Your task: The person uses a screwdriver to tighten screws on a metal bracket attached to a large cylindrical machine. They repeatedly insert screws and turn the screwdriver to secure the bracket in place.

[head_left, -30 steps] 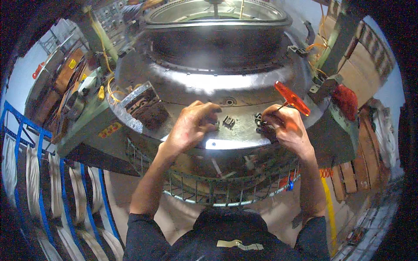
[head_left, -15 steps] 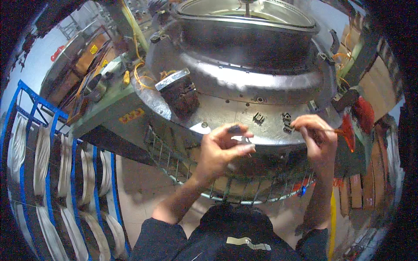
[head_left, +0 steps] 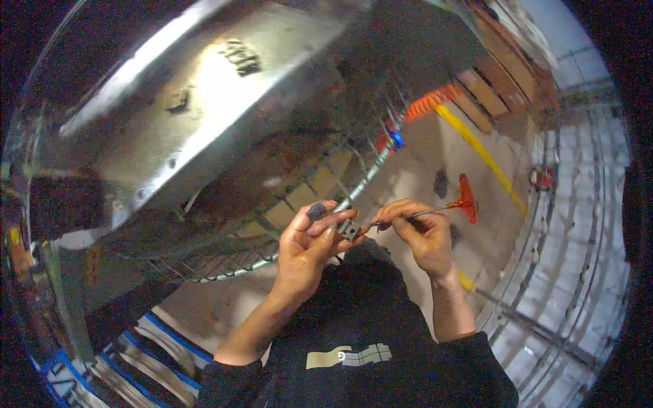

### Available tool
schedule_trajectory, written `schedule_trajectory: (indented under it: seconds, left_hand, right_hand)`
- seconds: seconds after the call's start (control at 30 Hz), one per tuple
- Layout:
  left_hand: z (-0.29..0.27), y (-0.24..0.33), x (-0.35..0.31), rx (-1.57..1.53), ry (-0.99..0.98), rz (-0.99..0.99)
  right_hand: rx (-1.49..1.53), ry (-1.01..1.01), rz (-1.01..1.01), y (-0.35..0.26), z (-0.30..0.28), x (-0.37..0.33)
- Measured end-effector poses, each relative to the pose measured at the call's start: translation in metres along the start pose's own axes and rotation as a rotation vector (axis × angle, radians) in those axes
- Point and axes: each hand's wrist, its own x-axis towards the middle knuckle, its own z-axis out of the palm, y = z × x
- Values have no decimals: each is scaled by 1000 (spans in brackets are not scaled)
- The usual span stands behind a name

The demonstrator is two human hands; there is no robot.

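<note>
In front of my chest, my left hand (head_left: 299,248) pinches a small slotted metal piece (head_left: 349,230) between thumb and fingers. A dark wrap covers one of its fingertips. My right hand (head_left: 425,239) grips the thin shaft of a T-handle hex key (head_left: 466,198), whose red handle sticks out to the right. The key's tip points at the metal piece; whether they touch I cannot tell. At the upper left, several small dark metal parts (head_left: 239,57) lie on the shiny machine plate (head_left: 272,41), with another dark part (head_left: 179,100) nearer its left.
A curved metal rail (head_left: 367,183) with wire mesh runs along the machine's underside, just beyond my hands. A blue clip (head_left: 396,139) and an orange coiled hose (head_left: 432,102) are near its far end. A yellow line (head_left: 479,151) crosses the floor. Lower left stands a blue rack (head_left: 166,333).
My view has swung right and down from the machine. Both hands have left the plate's edge and come together near my chest, bringing the hex key close to the metal piece.
</note>
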Motion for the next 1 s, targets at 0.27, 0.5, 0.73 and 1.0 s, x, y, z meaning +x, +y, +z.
schedule_trajectory:
  seconds: [0.27,0.5,0.73,1.0]
  left_hand:
    - [31,-59,0,50,-146,-166]
    - [86,-131,0,82,-156,-253]
    - [118,-189,6,59,-276,-253]
    - [142,-213,10,194,-233,-203]
  right_hand:
    - [21,166,-67,19,-57,-72]
    - [119,273,-54,17,-122,-126]
    - [55,335,-30,12,-174,-169]
    - [96,351,-81,16,-200,-187]
